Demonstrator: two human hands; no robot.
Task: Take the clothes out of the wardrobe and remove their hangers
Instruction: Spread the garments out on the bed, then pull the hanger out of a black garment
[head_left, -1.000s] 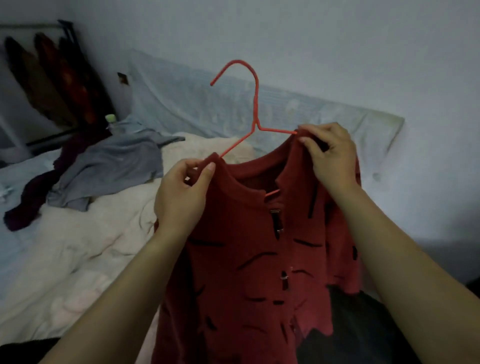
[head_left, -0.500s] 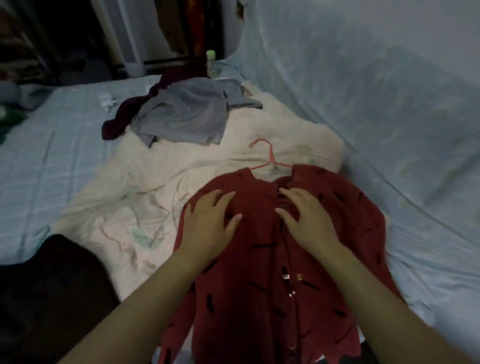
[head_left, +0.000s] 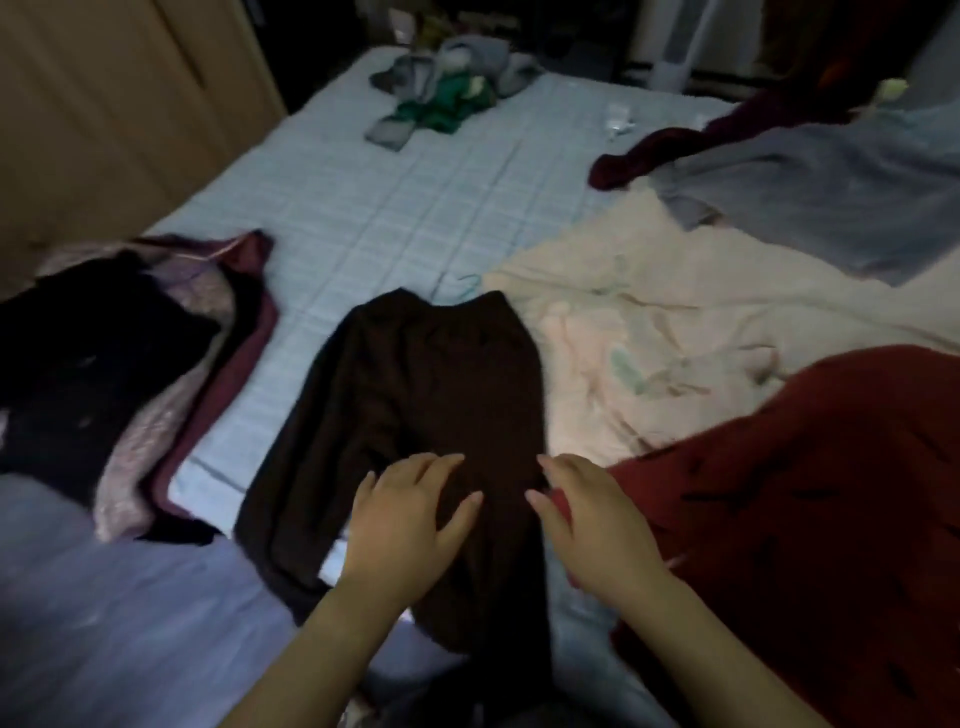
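Head view: left hand (head_left: 405, 525) and right hand (head_left: 597, 525), fingers spread, seemingly rest on dark garment (head_left: 431, 374).

— What lies in the middle of the bed (head_left: 363, 208)?
— A garment (head_left: 426, 395), laid lengthwise. A hanger hook (head_left: 467, 283) pokes out just past its far edge.
— And on either side?
— To the left, apart from it, is a pile of clothes (head_left: 130, 364). To the right is a blanket (head_left: 649, 322), with a cardigan (head_left: 805, 493) on its near part, just beside the garment, and a shirt (head_left: 831, 197) on its far part.
— Farther back?
— A bundle of clothes (head_left: 447, 83) at the bed's far end.
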